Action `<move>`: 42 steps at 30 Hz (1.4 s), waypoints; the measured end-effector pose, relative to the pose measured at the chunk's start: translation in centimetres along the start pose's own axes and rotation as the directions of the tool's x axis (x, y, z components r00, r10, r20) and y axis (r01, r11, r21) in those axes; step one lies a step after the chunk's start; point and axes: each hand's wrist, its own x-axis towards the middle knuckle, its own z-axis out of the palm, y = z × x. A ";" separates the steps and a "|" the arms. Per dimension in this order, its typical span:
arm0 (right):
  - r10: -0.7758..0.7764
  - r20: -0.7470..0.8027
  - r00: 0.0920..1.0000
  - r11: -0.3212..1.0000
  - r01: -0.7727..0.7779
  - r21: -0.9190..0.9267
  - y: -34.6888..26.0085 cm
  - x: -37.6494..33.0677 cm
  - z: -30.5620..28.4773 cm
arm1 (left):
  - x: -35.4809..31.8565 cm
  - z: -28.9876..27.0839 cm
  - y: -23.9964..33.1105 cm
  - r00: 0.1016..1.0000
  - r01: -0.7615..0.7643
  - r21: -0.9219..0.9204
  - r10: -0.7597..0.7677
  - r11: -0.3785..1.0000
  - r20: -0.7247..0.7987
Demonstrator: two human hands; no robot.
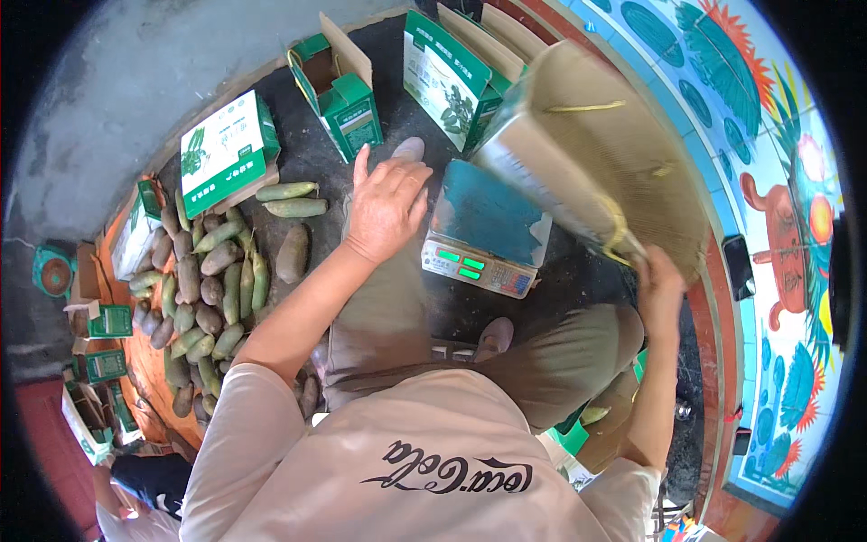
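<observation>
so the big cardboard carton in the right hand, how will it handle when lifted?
The carton looks open and tilted, held by the right hand near one corner, so probably light, likely empty. Corrugated walls suggest stiffness, though loose flaps may flop. Its bulk could make it swing over the scale.

We see a bright, evenly lit daylight scene with soft, short shadows; we cannot tell exactly where the light comes from. The fisheye lens rings the picture with a black border, and straight lines bend strongly near that rim, so the painted wall (777,181) on the right curves like a bow. Colours are vivid, and the pale concrete floor (117,81) at upper left looks slightly washed out. The centre is fairly sharp, including the screen of the weighing scale (479,239). The tilted cardboard box (596,154) at upper right is a little smeared by motion. Detail softens toward the edges, especially at lower left.
</observation>
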 end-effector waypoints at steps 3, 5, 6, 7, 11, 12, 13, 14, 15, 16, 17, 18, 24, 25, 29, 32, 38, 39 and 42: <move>-0.227 0.042 0.973 0.971 0.223 0.083 -0.5 2.3 6.2 | -0.3 -0.2 -0.2 1.000 0.004 0.003 -0.004 1.000 0.005; -0.280 0.076 0.957 0.958 0.272 0.092 -0.5 2.8 9.7 | -0.3 -0.5 -0.3 1.000 0.017 0.024 -0.017 1.000 0.021; -0.324 0.109 0.940 0.944 0.314 0.097 -0.2 2.7 11.3 | -0.3 -0.6 -0.3 1.000 0.018 0.025 -0.019 1.000 0.022; -0.320 0.112 0.941 0.946 0.310 0.095 0.6 2.1 13.1 | -0.3 -0.5 -0.4 0.999 0.024 0.026 -0.025 0.999 0.028; -0.098 0.272 0.957 0.990 0.121 -0.067 1.8 0.7 15.3 | -0.2 -0.9 -0.8 0.998 0.035 0.037 -0.037 0.999 0.046; -0.113 0.288 0.951 0.986 0.142 -0.083 1.6 0.5 15.3 | -0.2 -1.0 -0.8 0.998 0.037 0.042 -0.039 0.998 0.048; -0.121 0.301 0.946 0.982 0.158 -0.103 1.3 0.3 15.1 | -0.1 -1.1 -0.8 0.998 0.027 0.031 -0.029 0.999 0.053; -0.102 0.300 0.948 0.984 0.141 -0.111 1.1 0.3 14.9 | 0.0 -1.1 -0.8 0.998 0.033 0.037 -0.035 0.999 0.054; -0.117 0.290 0.950 0.979 0.160 -0.126 0.9 0.5 14.6 | 0.0 -1.1 -0.9 0.998 0.037 0.041 -0.039 0.998 0.056; -0.125 0.279 0.952 0.974 0.172 -0.147 0.7 0.5 14.2 | 0.0 -0.8 -0.9 0.998 0.030 0.053 -0.033 0.998 0.061; -0.103 0.277 0.955 0.976 0.150 -0.156 0.2 0.6 13.6 | -0.1 -0.8 -0.9 0.998 0.014 0.038 -0.017 0.999 0.068; -0.138 0.155 0.978 0.985 0.151 -0.079 -0.4 0.8 12.7 | -0.1 -0.7 -0.8 0.998 0.017 0.069 -0.022 0.997 0.062; 0.371 -0.196 0.908 0.915 -0.322 0.242 5.9 -2.8 6.1 | -0.1 -0.5 -0.9 0.997 -0.010 0.150 -0.001 0.989 0.075; 0.521 -0.187 0.833 0.820 -0.428 0.380 8.7 -5.1 5.9 | 0.0 -0.4 -0.9 0.998 -0.019 0.163 0.008 0.986 0.068; 0.666 -0.165 0.727 0.746 -0.653 0.133 15.5 -14.7 4.2 | 0.0 -0.2 -1.2 0.997 -0.033 0.165 0.020 0.986 0.080; 0.825 -0.097 0.556 0.556 -0.831 -0.033 15.1 -18.3 4.1 | 0.0 -0.2 -1.3 0.996 -0.017 0.179 0.001 0.984 0.086; 0.455 -0.220 0.863 0.642 -0.489 -0.590 11.0 -15.3 6.2 | 0.2 0.1 -0.8 0.994 -0.037 0.184 0.017 0.982 0.107; 0.582 -0.021 0.813 0.633 -0.469 -0.616 10.8 -14.4 7.0 | 0.2 0.3 -0.7 0.994 -0.050 0.180 0.030 0.982 0.109; 0.744 0.371 0.556 0.600 -0.311 -0.738 11.8 -14.1 12.5 | 0.0 0.7 -0.7 0.989 -0.074 0.176 0.050 0.982 0.137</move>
